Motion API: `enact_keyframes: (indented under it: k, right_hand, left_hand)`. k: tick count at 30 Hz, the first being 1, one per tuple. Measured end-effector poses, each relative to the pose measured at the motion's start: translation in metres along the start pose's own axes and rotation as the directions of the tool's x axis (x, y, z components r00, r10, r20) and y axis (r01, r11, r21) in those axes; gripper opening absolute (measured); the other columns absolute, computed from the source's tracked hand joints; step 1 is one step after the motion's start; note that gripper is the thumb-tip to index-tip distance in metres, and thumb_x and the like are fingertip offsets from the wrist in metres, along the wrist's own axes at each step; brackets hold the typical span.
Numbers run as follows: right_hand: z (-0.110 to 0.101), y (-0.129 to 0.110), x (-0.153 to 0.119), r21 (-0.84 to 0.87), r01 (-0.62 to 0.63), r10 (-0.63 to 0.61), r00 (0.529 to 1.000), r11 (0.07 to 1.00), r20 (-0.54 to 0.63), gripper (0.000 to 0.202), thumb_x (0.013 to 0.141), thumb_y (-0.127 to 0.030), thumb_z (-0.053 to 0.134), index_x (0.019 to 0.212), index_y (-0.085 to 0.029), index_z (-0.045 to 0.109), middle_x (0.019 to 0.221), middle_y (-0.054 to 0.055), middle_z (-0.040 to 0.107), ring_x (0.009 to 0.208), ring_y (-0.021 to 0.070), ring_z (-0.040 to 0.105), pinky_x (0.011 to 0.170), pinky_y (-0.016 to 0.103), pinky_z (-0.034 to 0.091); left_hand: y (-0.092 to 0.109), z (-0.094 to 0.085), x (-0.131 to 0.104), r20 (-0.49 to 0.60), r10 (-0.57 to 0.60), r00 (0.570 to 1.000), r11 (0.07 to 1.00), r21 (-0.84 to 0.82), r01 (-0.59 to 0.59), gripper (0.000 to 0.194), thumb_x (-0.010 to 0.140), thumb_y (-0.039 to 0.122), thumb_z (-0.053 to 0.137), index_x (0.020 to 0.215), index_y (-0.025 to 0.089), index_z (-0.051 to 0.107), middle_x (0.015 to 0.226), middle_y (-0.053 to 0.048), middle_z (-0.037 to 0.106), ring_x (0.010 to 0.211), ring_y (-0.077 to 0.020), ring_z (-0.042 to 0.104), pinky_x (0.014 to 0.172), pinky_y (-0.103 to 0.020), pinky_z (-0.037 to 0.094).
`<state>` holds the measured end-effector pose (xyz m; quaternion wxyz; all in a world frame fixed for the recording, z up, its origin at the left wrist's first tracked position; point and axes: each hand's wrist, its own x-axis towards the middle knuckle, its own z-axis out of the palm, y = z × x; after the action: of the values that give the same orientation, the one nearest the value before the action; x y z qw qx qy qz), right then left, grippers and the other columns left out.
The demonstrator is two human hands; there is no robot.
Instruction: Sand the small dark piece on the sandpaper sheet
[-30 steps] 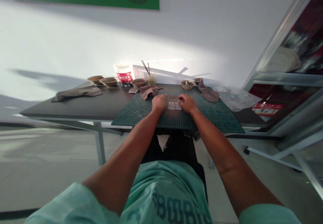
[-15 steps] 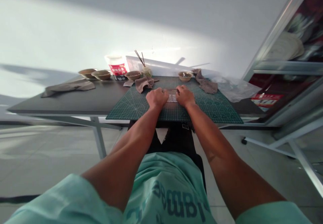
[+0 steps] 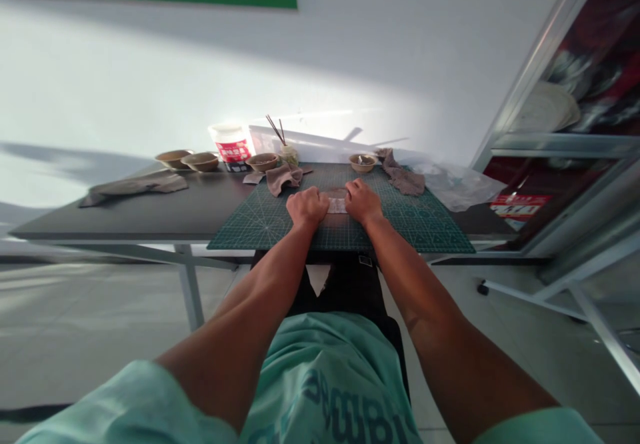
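My left hand and my right hand rest close together on a green cutting mat, both with fingers curled. Between them lies a small pale flat piece; each hand presses or grips one side of it, and most of it is hidden by the knuckles. Just beyond it sits a brownish strip. A crumpled brown cloth lies on the mat past my left hand.
On the dark table stand several shallow bowls, a white tub with a red label, a jar of sticks, another bowl, cloths and a clear plastic sheet. A metal rack stands at right.
My hands have drawn closer together over the pale piece, and the left fingers have curled into a fist. The view shifted slightly.
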<state>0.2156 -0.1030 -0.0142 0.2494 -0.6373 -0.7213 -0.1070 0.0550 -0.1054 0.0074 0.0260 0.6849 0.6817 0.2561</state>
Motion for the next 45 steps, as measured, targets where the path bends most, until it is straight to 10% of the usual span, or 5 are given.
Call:
enact_keyframes:
  k: [15, 23, 33, 45]
  right_hand:
    - [0.001, 0.005, 0.002, 0.188, 0.165, -0.176, 0.983, 0.968, 0.043, 0.031, 0.1, -0.034, 0.063, 0.126, -0.017, 0.062, 0.127, 0.01, 0.063, 0.112, 0.026, 0.063, 0.096, 0.048, 0.054]
    - [0.002, 0.006, -0.005, 0.28, 0.236, -0.275, 0.955, 0.931, 0.11, 0.027, 0.102, -0.032, 0.052, 0.124, -0.021, 0.062, 0.127, 0.01, 0.065, 0.12, 0.0256, 0.056, 0.104, 0.037, 0.041]
    - [-0.005, 0.002, 0.001, 0.28, 0.322, -0.375, 0.912, 0.905, 0.165, 0.014, 0.097, -0.028, 0.062, 0.108, -0.019, 0.065, 0.101, 0.007, 0.07, 0.095, 0.0248, 0.059, 0.09, 0.04, 0.045]
    - [-0.026, 0.004, 0.028, 0.312, 0.382, -0.487, 0.765, 0.87, 0.422, 0.009, 0.091, -0.013, 0.063, 0.094, -0.021, 0.063, 0.101, 0.004, 0.065, 0.094, 0.0217, 0.056, 0.088, 0.037, 0.045]
  left_hand:
    - [0.0, 0.005, 0.025, 0.167, 0.13, 0.977, 0.989, -0.096, -0.115, 0.033, 0.1, 0.036, 0.063, 0.127, 0.017, 0.061, 0.125, -0.01, 0.064, 0.106, -0.0233, 0.066, 0.089, -0.044, 0.059]
    - [-0.036, 0.014, 0.058, 0.316, 0.464, 0.827, 0.88, -0.269, -0.392, 0.032, 0.1, 0.038, 0.062, 0.124, 0.017, 0.062, 0.125, -0.01, 0.064, 0.107, -0.0235, 0.065, 0.091, -0.045, 0.057]
    - [-0.06, -0.001, 0.082, 0.34, 0.805, 0.486, 0.589, -0.365, -0.721, 0.032, 0.086, 0.032, 0.066, 0.116, 0.023, 0.067, 0.11, -0.006, 0.064, 0.103, -0.0254, 0.061, 0.094, -0.04, 0.046]
    - [-0.062, -0.002, 0.084, 0.4, 0.797, 0.453, 0.594, -0.384, -0.707, 0.027, 0.082, 0.033, 0.065, 0.106, 0.022, 0.062, 0.108, -0.008, 0.059, 0.095, -0.0272, 0.054, 0.087, -0.044, 0.043]
